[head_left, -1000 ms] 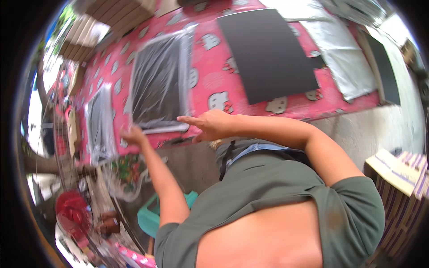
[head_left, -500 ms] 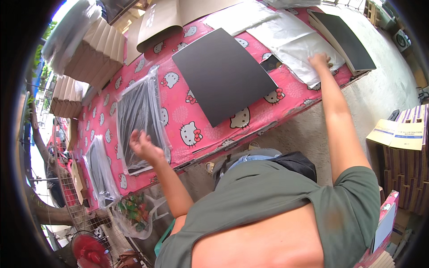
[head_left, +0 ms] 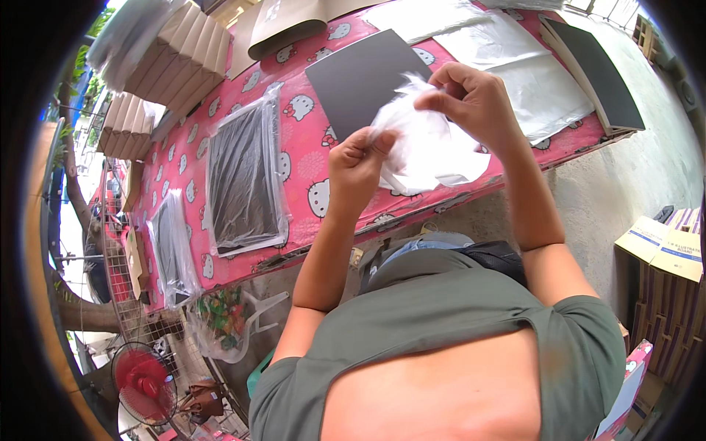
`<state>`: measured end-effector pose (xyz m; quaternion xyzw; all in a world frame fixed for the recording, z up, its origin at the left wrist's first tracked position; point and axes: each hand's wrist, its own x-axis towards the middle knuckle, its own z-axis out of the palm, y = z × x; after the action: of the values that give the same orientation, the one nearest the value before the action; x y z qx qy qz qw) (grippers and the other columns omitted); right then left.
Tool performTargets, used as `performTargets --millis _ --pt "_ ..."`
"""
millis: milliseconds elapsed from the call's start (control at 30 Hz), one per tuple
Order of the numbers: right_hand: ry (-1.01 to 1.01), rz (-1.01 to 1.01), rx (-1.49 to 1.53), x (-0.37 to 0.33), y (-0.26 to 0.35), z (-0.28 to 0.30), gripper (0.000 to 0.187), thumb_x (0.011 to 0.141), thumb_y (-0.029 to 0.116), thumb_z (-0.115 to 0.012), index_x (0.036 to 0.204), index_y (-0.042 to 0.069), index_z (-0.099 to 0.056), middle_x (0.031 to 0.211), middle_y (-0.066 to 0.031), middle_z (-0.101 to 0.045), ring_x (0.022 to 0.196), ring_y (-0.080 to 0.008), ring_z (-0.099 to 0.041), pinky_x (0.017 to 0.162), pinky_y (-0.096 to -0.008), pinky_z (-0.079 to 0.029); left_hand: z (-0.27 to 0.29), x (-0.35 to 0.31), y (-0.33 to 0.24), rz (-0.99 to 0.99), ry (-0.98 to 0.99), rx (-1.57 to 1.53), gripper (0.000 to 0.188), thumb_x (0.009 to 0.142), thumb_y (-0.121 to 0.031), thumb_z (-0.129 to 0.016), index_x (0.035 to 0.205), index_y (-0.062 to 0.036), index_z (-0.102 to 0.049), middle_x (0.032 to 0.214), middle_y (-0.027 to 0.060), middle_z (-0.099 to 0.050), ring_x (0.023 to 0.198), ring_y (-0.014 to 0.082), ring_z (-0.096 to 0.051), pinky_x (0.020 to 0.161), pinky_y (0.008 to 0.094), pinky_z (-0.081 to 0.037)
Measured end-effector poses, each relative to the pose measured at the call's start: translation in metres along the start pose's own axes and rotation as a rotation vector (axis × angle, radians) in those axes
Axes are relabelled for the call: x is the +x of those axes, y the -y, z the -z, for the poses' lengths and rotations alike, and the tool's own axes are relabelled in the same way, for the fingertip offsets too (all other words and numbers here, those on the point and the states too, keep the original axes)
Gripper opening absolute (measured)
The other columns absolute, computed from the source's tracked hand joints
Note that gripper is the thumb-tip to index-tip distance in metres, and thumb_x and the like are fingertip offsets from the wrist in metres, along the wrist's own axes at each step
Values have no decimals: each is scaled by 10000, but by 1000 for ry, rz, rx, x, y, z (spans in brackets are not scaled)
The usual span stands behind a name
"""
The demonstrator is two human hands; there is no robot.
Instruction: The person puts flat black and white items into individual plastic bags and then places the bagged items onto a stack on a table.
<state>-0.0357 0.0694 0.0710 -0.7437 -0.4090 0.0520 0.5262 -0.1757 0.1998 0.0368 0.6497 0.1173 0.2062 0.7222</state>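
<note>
Over the pink patterned tabletop I hold up a thin, whitish clear plastic bag (head_left: 426,143), crumpled and partly blurred. My left hand (head_left: 358,167) pinches its left edge between thumb and fingers. Curled around its upper right part is my right hand (head_left: 478,106), thumb and forefinger closed on the film. Behind the bag lies a flat black board (head_left: 353,81), its lower right part covered from sight. More plastic bags (head_left: 544,95) are spread in a pile beyond my right hand. Left of my left hand rests a black board in clear plastic (head_left: 246,176).
A stack of black boards (head_left: 592,70) sits at the table's right end. Brown folded card (head_left: 165,81) is piled at the far left, near rolled brown paper (head_left: 287,29). Another wrapped pack (head_left: 173,253) lies front left. A red fan (head_left: 147,382) and a carton stack (head_left: 665,294) stand off the table.
My right hand has come left from the bag pile with a bag. My left hand has moved right from above the wrapped board and now grips the bag's edge.
</note>
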Motion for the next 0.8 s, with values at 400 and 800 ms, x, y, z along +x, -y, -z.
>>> performTargets --millis 400,800 --pt "86 -64 111 -16 -10 -25 91 783 58 -589 809 -29 -597 600 -97 -547 578 -34 -490 535 -224 -426 -3 -4 13 42 -61 -839 292 878 -192 -484 1077 21 -494 1020 110 -571 935 189 -562 825 329 -459" --pt "-12 -386 684 -17 -41 29 154 881 162 -451 855 31 -529 674 -58 -546 516 -153 -548 467 -230 -434 69 7 61 124 80 -1045 391 873 -353 -461 1068 -15 -481 1043 120 -548 979 239 -529 892 397 -408"
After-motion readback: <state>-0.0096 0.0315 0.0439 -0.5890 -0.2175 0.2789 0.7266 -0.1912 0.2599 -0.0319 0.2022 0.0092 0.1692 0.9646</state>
